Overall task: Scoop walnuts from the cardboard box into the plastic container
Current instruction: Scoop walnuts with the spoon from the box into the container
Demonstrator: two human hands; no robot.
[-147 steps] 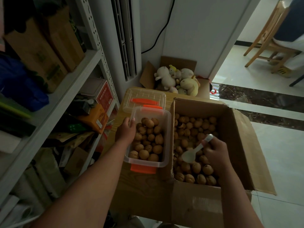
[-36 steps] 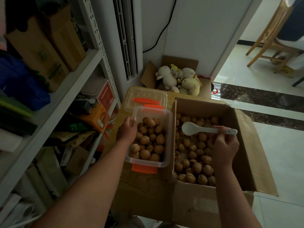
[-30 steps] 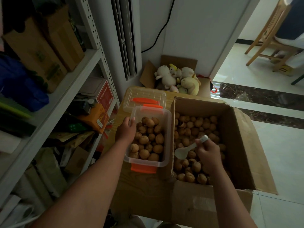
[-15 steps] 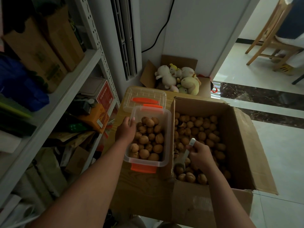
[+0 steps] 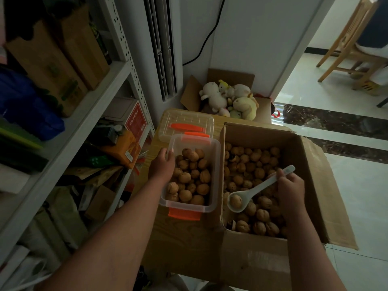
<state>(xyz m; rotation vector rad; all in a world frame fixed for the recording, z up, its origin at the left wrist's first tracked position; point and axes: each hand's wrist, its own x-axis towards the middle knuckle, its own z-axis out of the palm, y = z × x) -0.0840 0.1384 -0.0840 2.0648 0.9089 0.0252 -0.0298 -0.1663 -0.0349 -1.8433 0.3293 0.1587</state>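
Walnut [image 5: 235, 201], just 1, sits in the bowl of the white spoon [image 5: 258, 189] that my right hand [image 5: 290, 185] holds. My fingers [image 5: 280, 175] are curled round the upper handle, near its end. That puts the bowl well forward and left of my knuckles, just above the heap of walnuts [image 5: 252, 166] in the cardboard box [image 5: 262, 136]. My left hand [image 5: 161, 166] grips the left rim of the plastic container [image 5: 189, 207], fingers curled over its edge to steady it. The container lies between my 2 hands, just beside the box wall.

I judge the nut light, hard and round. It will not crush, but it should roll freely on the smooth bowl, and it nearly fills that bowl, so little keeps it in. The spoon looks stiff and slick, possibly ceramic, so brittle if knocked on the box edge.

Holding far up the handle gives reach but magnifies any wobble. I would keep the bowl level, or tipped slightly back toward my fingers. I would lift it over the box wall and the container rim to the left of my grip, and only then tip. The container is heaped close to its rim, so a dropped nut may bounce out; a low, gentle tip suits it.
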